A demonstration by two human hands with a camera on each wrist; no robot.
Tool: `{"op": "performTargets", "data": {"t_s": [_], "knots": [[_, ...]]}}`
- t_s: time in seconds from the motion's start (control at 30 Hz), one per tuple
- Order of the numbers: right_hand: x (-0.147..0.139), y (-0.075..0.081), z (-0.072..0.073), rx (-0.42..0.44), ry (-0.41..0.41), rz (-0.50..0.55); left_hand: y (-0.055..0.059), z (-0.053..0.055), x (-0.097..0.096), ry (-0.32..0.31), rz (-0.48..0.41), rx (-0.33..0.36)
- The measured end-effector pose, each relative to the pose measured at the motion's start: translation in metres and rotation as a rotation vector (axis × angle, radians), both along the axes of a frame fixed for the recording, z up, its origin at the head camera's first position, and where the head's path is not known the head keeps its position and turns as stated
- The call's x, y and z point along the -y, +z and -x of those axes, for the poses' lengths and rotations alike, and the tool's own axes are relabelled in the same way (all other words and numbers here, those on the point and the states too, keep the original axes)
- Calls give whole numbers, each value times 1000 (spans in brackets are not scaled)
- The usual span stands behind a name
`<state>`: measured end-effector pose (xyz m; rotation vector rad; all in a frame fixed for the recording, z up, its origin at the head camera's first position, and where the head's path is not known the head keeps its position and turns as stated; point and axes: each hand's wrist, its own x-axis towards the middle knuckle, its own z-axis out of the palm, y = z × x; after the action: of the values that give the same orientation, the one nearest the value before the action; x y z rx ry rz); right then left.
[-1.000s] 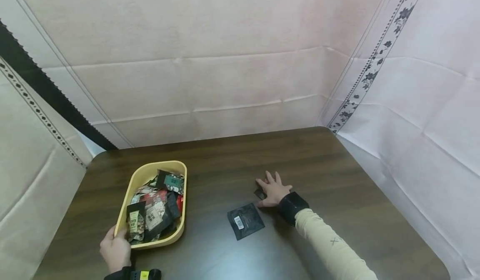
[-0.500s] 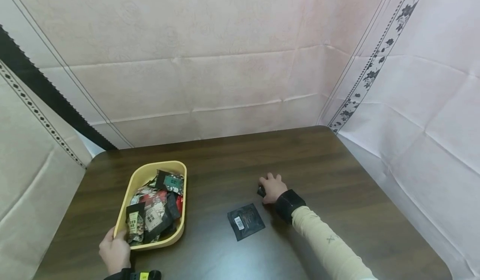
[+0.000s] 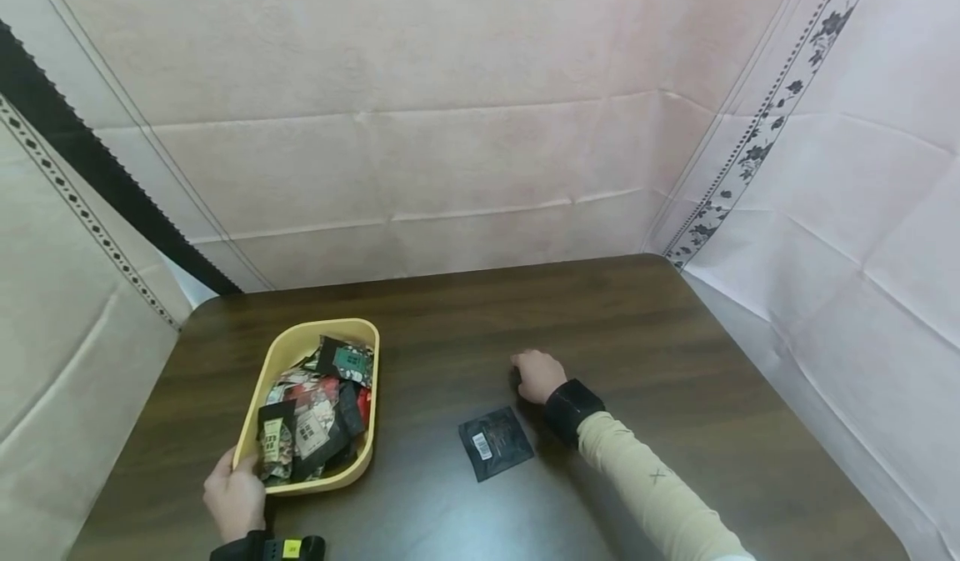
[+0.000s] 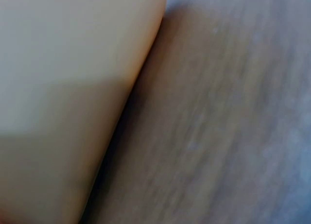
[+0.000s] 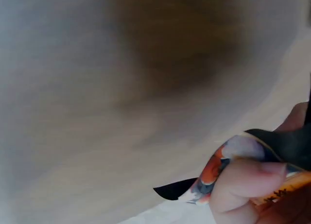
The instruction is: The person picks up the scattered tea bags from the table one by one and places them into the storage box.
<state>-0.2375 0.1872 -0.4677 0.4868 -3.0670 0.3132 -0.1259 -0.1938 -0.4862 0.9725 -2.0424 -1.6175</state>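
Observation:
My left hand (image 3: pixel 234 494) grips the near left corner of a yellow plastic basket (image 3: pixel 318 485), fingers over its rim. The left wrist view shows only the basket's blurred outer wall (image 4: pixel 58 63) beside the wooden table. Several foil sachets (image 3: pixel 311 432) in black, red and green lie heaped inside. My right hand (image 3: pixel 540 376), right of the middle of the table, pinches a small sachet (image 5: pixel 211 173) with a black back and a colourful printed face. The thumb (image 5: pixel 250 182) bends it; the hand hides it in the head view.
A flat black sachet (image 3: pixel 495 444) with a white barcode label lies on the brown wooden table (image 3: pixel 450 319), just in front of my right hand. White patterned cloth (image 3: pixel 465 161) hangs behind the table and along both its sides.
My right hand was spread over the small sachet; its fingers have since curled and pinched it, and the hand has turned and shifted slightly left. The left hand still grips the basket.

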Motion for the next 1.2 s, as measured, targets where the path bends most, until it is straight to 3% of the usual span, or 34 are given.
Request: {"op": "performTargets", "data": {"t_s": [0.2,0.37,0.63,0.77,0.9,1.07,1.2], "knots": [[39,20,4,-42,97,-8,2,2,5,-2,-27,-21],[79,47,4,-73,196,-21,2,3,8,0,-22,-44],[166,84,4,-158,348,-114,1,9,10,-2,-4,-42],[206,88,1,-171,401,-179,2,10,9,-30,1,-45],[234,90,-4,-198,460,-271,-2,12,8,-14,43,-34],[249,88,-7,-262,544,-373,-3,12,7,-13,42,-36],[252,85,-4,-228,613,-360,-1,11,10,-28,33,-64]]}}
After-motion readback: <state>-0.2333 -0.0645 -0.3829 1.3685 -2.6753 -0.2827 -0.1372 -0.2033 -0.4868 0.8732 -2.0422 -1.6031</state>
